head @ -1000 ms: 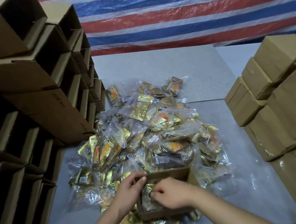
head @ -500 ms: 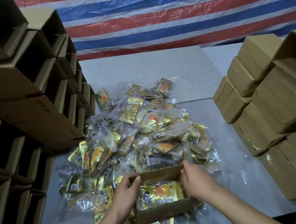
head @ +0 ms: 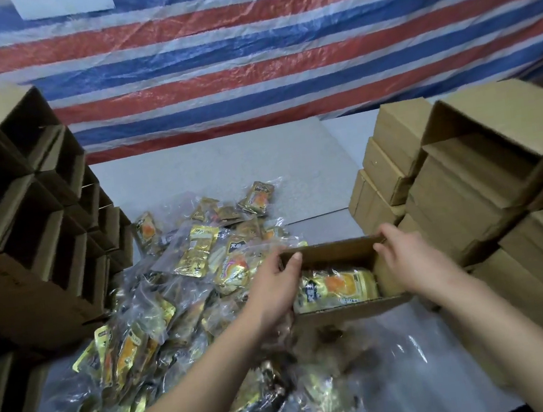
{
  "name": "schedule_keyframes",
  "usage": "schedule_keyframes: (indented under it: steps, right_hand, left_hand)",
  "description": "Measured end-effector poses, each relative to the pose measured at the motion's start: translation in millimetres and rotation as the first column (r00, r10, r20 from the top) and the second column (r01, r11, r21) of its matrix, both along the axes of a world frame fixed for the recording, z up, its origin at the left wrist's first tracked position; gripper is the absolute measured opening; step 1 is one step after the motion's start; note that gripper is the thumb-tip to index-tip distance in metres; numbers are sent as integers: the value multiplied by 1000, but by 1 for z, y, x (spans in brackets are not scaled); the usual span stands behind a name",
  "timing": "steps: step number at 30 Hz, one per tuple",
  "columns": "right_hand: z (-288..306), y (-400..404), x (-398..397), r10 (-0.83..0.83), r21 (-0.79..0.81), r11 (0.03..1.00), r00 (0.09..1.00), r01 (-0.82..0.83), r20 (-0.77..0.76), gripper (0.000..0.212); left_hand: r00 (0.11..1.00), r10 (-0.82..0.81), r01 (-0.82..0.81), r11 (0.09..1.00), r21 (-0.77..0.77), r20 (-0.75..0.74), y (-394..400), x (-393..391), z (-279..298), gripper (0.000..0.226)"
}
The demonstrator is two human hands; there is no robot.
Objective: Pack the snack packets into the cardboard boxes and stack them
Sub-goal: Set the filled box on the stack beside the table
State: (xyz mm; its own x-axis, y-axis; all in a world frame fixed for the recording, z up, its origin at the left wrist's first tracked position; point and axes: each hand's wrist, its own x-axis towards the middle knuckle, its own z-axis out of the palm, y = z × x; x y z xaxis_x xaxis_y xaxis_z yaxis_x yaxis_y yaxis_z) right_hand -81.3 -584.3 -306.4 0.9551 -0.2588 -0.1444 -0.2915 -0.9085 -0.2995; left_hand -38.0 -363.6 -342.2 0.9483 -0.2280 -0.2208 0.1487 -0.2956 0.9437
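At the left of the frame stands a wall of empty open boxes (head: 22,211), and in the lower middle lies the heap of snack packets (head: 184,286) on the grey table (head: 210,172). Just right of centre the left hand (head: 274,292) and the right hand (head: 409,263) hold the filled box (head: 339,286) by its two ends, fingers curled over the rim, packets visible inside. I judge the step is carrying it to the stack of packed boxes (head: 468,187) at the right; the free room there is narrow, so the box must clear the stack's edges.
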Motion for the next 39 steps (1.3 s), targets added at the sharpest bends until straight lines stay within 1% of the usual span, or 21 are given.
schedule_keyframes:
  steps: [4, 6, 8, 10, 13, 16, 18, 19, 21, 23, 25, 28, 29, 32, 34, 37, 38, 39]
  right_hand:
    - [-8, -25, 50, 4, -55, 998, 999, -2, 38, 21]
    - [-12, -37, 80, -5, -61, 998, 998, 9, 59, 19]
    - [-16, -51, 111, -29, -60, 998, 997, 33, 75, 16]
    - [-23, -64, 144, -60, -53, 996, 993, 65, 98, 17]
    - [-39, -79, 190, -115, -7, 993, 986, 116, 120, 31]
    - [-63, -87, 229, -116, 48, 992, 991, 113, 73, 47]
    - [-83, -88, 246, -101, 59, 993, 994, 99, 32, 53]
    - [-88, -87, 249, -99, 69, 993, 995, 97, 17, 55]
    - [-118, -93, 265, -107, 79, 991, 994, 108, -18, 58]
    - [-124, -98, 263, -119, 83, 989, 993, 121, -20, 62]
    - [-145, -105, 275, -112, 70, 991, 993, 114, -31, 66]
    - [-163, -107, 283, -75, 55, 995, 994, 79, -81, 73]
    - [-162, -110, 284, -71, 27, 997, 993, 74, -92, 76]
    - [-170, -114, 289, -86, -14, 996, 990, 85, -116, 80]
    - [-174, -114, 288, -90, -14, 996, 987, 89, -135, 78]
    - [-172, -108, 284, -94, -27, 995, 992, 92, -84, 69]
    - [-174, -108, 281, -101, -34, 994, 994, 99, -47, 63]
    - [-168, -102, 278, -98, -45, 994, 995, 98, 2, 57]
  left_hand:
    - [1000, 3, -3, 1000, 6, -5, -33, 48, -5, 32]
    - [1000, 30, -30, 1000, -6, -2, -47, 76, -6, 27]
    - [999, 42, -42, 999, -10, 11, -62, 107, -8, 16]
    - [999, 31, -31, 999, -11, 32, -77, 140, -14, 15]
    - [998, 42, -42, 999, 9, 52, -98, 186, -34, 26]
    - [996, 78, -79, 997, 16, 42, -112, 221, -69, 36]
    - [995, 98, -98, 995, 7, 24, -118, 238, -94, 38]
    - [995, 96, -96, 995, 13, 16, -118, 242, -99, 38]
    - [997, 81, -81, 997, 19, -5, -130, 259, -131, 33]
    - [998, 67, -66, 998, 25, -19, -136, 260, -139, 27]
    - [998, 68, -67, 997, 34, -15, -146, 271, -164, 22]
    - [996, 91, -90, 996, 16, -19, -153, 282, -179, 25]
    - [996, 85, -85, 996, 19, -18, -157, 286, -176, 26]
    - [998, 51, -49, 996, 72, -30, -164, 292, -174, 32]
    - [994, 22, -12, 996, 92, -106, -159, 290, -170, 41]
    - [972, -33, 50, 996, 70, -232, -139, 280, -156, 61]
    - [972, -69, 97, 989, 116, -225, -133, 275, -154, 63]
    - [974, -106, 148, 966, 212, -198, -118, 266, -147, 62]
